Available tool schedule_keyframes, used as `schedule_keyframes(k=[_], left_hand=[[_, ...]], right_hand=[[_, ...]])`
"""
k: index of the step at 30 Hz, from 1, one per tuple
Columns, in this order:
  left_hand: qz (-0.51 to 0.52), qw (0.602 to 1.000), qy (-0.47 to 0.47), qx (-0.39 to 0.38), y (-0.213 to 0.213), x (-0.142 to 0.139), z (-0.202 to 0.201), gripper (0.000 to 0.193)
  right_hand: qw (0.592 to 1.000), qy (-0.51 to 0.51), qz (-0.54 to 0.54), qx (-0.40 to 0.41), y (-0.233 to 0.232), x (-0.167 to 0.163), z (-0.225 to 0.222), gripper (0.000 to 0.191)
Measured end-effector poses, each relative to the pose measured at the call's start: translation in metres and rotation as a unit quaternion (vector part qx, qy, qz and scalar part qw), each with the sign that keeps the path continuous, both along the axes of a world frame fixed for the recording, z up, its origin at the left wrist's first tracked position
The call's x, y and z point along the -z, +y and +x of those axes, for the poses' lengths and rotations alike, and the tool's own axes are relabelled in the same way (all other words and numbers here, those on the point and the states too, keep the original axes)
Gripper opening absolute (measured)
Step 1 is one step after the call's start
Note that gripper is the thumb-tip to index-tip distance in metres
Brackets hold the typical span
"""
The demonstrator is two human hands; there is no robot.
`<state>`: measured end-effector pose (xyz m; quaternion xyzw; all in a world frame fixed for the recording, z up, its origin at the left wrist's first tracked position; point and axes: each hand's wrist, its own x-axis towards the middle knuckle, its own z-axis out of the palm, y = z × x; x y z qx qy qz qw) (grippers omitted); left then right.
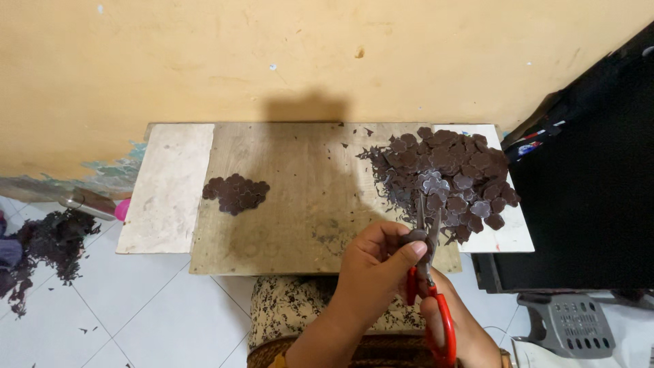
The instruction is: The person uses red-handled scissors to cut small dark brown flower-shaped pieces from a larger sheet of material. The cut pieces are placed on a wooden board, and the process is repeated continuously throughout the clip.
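- Left hand (pixel 378 262) sits at the near edge of the wooden board (pixel 300 204), fingers curled in, thumb and fingertips pinching a small dark brown piece (pixel 413 236) right up against the blades.
- Right hand (pixel 456 324) is lower down and partly cut off by the frame, wrapped around the red-handled scissors (pixel 430 286). Fingers are through the loops, so it's closed on the handles. The blades point away from the person, up toward the big pile, and look nearly closed, though it's hard to tell exactly.
- Big pile of dark brown cut-out shapes (pixel 453 174) sits on the right end of the board, just beyond the scissor tips, with thin trimmings scattered round its left side.
- Small tidy heap of the same shapes (pixel 236 193) lies on the left part of the board, well apart from the big pile.
- Board rests against a yellow wall (pixel 272 54), with a pale plank (pixel 167 187) at its left end.
- More dark scraps (pixel 48 245) lie on the white tiled floor to the left.
- Something large and black (pixel 586 184) stands on the right, just beside the board.
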<state>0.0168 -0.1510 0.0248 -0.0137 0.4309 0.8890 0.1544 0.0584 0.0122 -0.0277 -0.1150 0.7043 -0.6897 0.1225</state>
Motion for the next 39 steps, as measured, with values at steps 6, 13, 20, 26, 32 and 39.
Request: schedule_keyframes(k=[6, 13, 20, 26, 32, 39], left_hand=[[-0.012, 1.0, 0.022, -0.013, -0.003, -0.005, 0.003, 0.012], [-0.026, 0.998, 0.025, -0.048, 0.001, -0.003, 0.007, 0.013], [-0.035, 0.996, 0.024, -0.073, 0.004, 0.002, 0.007, 0.014], [-0.027, 0.996, 0.031, -0.077, 0.006, 0.004, 0.007, 0.014], [0.015, 0.998, -0.006, -0.054, 0.006, 0.003, 0.008, 0.014], [0.007, 0.999, 0.003, -0.041, 0.004, 0.002, 0.006, 0.014]], right_hand=[[1.0, -0.006, 0.021, -0.012, 0.0, -0.006, -0.001, 0.098], [0.999, 0.028, 0.021, 0.02, -0.002, 0.011, 0.0, 0.093], [0.999, 0.012, 0.008, 0.049, -0.009, 0.013, 0.002, 0.095], [0.998, -0.004, -0.039, 0.049, -0.014, 0.008, 0.002, 0.096], [0.999, -0.001, -0.018, 0.033, -0.011, 0.001, 0.002, 0.098], [0.998, -0.017, -0.039, 0.037, -0.01, 0.005, 0.0, 0.095]])
